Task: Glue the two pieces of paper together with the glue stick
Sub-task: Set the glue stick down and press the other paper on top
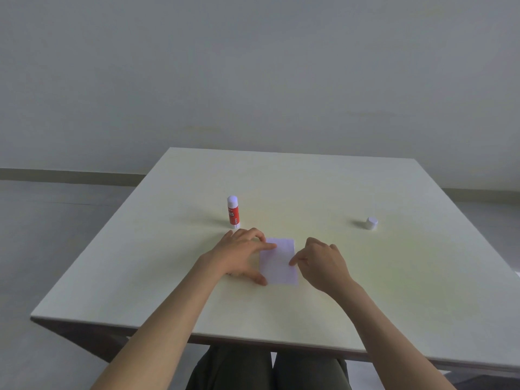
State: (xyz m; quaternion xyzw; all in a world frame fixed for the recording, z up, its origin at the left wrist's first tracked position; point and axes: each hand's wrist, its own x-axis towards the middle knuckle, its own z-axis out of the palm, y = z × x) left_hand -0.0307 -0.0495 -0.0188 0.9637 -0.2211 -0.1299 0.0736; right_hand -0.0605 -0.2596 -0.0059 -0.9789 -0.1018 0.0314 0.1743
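On table [394, 291], both hands press paper [278, 263]; glue stick [233, 211] label unreadable.

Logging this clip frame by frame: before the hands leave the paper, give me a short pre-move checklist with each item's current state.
1. Paper lies flat on the table: ok.
2. Both pieces stacked and edges aligned: cannot tell; only one pale rectangle shows.
3. Left hand steadies the paper, fingers on its left edge: ok.
4. Right hand presses on it, index fingertip on the right edge: ok.
5. Glue stick out of the way, upright behind the left hand, apart from the paper: ok.
6. Cap back on the glue stick: not ok; it sits alone at the far right.
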